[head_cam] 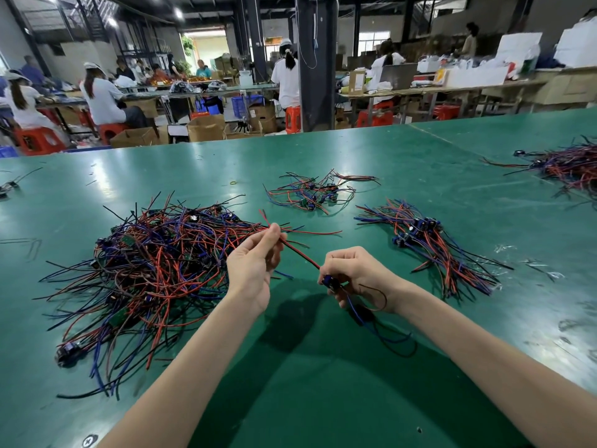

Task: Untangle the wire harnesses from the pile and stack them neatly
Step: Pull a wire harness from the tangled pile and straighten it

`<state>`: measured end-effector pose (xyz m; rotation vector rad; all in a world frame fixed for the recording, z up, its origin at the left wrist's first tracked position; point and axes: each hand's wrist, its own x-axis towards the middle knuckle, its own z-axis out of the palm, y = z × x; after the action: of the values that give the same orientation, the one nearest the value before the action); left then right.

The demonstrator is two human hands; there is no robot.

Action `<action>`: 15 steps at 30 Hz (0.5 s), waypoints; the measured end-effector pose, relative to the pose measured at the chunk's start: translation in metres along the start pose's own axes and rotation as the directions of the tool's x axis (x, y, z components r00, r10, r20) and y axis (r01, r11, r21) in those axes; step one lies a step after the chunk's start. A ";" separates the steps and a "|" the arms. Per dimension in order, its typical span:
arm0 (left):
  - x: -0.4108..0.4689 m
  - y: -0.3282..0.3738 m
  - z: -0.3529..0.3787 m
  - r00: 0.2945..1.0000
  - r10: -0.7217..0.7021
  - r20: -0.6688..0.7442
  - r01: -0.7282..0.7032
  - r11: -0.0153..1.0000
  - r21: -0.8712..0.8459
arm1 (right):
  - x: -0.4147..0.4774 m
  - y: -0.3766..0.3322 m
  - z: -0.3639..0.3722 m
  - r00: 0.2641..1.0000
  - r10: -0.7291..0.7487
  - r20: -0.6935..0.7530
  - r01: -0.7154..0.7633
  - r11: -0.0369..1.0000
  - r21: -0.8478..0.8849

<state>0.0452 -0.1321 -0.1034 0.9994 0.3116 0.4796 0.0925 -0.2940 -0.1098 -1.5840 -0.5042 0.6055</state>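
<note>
- The harness (302,257) is hanging between both hands, just above the near counter (323,399); its wires are looking light, limp and prone to snagging.
- The left hand (255,260) is pinching the wires; the right hand (355,273) is gripping the blue connector (330,281), probably the firmer hold.
- The pile (151,270) is lying left, the stack (429,244) right.

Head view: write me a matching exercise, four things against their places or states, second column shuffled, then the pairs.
Column one:
1. tangled pile
2. neat stack
3. left hand
4. right hand

Column two:
a. pinches the red and black wires of the held harness
b. lies on the table, left of both hands
c. grips the blue component end of the held harness
d. lies right of both hands, wires roughly parallel

Pairs: 1-b; 2-d; 3-a; 4-c
</note>
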 end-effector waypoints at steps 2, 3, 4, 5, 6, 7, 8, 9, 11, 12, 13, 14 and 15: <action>0.002 0.002 -0.001 1.000 -0.009 -0.010 0.009 1.000 -0.022 | 0.000 0.000 0.000 1.000 -0.003 0.009 0.003 1.000 0.005; 0.002 0.003 -0.001 1.000 -0.021 -0.012 0.020 0.999 -0.037 | 0.000 0.001 0.000 1.000 -0.005 0.015 0.005 1.000 0.008; 0.002 0.004 -0.001 0.999 -0.039 -0.014 0.038 0.997 -0.065 | 0.000 0.001 0.000 1.000 -0.007 0.023 0.007 1.000 0.009; 0.003 0.005 -0.001 0.998 -0.061 -0.019 0.059 0.993 -0.103 | 0.001 0.001 0.000 0.999 -0.008 0.032 0.008 1.000 0.008; 0.005 0.007 -0.001 0.996 -0.081 -0.026 0.076 0.987 -0.142 | 0.001 0.002 0.000 0.999 -0.007 0.039 0.007 1.000 0.008; 0.006 0.008 -0.002 0.995 -0.092 -0.031 0.086 0.981 -0.172 | 0.001 0.002 -0.001 0.999 -0.004 0.044 0.004 1.000 0.010; 0.008 0.010 -0.004 0.995 -0.096 -0.036 0.087 0.978 -0.190 | 0.002 0.002 -0.002 0.999 0.001 0.050 -0.001 1.000 0.014; 0.009 0.010 -0.005 0.995 -0.094 -0.038 0.085 0.977 -0.196 | 0.002 0.003 -0.003 0.998 0.005 0.057 -0.006 1.000 0.020; 0.010 0.009 -0.006 0.996 -0.080 -0.039 0.072 0.982 -0.174 | 0.002 0.004 -0.005 0.997 0.008 0.075 -0.010 1.000 0.029; 0.010 0.007 -0.006 0.997 -0.061 -0.040 0.055 0.987 -0.150 | 0.002 0.005 -0.005 0.996 0.007 0.088 -0.010 0.999 0.032; 0.011 0.006 -0.006 0.998 -0.032 -0.045 0.027 0.993 -0.114 | 0.002 0.005 -0.005 0.995 0.008 0.100 -0.012 0.999 0.036; 0.012 0.004 -0.007 0.998 0.003 -0.055 -0.006 0.998 -0.065 | 0.002 0.005 -0.005 0.994 0.012 0.109 -0.016 0.999 0.039; 0.013 0.003 -0.008 0.997 0.042 -0.067 -0.042 0.999 -0.009 | 0.002 0.005 -0.005 0.993 0.018 0.116 -0.023 0.999 0.042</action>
<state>0.0520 -0.1182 -0.1054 0.9826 0.3481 0.5531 0.0969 -0.2973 -0.1151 -1.5207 -0.5585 0.7226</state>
